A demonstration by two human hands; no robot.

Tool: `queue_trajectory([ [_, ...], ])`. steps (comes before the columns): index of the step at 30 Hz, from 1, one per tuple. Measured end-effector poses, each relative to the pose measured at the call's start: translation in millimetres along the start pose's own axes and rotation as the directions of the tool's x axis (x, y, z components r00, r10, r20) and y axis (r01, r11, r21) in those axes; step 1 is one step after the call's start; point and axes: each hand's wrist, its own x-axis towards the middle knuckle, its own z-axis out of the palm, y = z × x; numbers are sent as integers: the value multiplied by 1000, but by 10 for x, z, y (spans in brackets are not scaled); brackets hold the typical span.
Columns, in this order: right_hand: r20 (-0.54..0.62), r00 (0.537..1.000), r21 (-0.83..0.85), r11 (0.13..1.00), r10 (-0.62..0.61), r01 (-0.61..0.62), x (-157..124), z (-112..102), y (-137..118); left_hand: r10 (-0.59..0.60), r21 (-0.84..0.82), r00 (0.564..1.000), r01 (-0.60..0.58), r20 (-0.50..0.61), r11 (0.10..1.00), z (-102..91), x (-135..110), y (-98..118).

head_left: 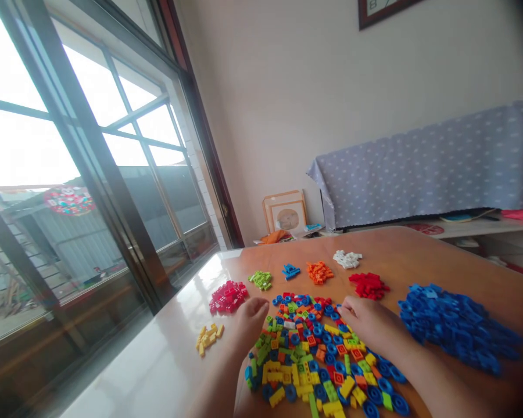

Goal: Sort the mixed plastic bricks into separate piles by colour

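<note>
My left hand is over the left edge of a mixed pile of toy building bricks, its fingers curled together. Just beyond it lies a heap of dark pink bricks. My right hand is at the pile's right side, also with curled fingers, near a small heap of red bricks. Whatever either hand may hold is hidden by the fingers. The mixed pile has yellow, green, orange, red and blue pieces, with round blue ones among them.
Around the pile on the brown table lie yellow bricks, lime green bricks, a few blue bricks, orange bricks, white bricks and a large blue heap. A cloth-covered object stands behind.
</note>
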Motion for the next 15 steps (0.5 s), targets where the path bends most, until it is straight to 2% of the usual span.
queue_trajectory([
  [7, 115, 991, 80, 995, -61, 52, 41, 150, 71, 153, 263, 988, -157, 38, 952, 67, -84, -21],
  [12, 172, 982, 40, 997, -72, 66, -21, 191, 7, 146, 322, 982, -178, 120, 930, 137, -134, -31],
  [15, 187, 978, 27, 996, -91, 88, -41, 199, -25, 190, 341, 970, -232, 153, 911, 146, -145, -43],
])
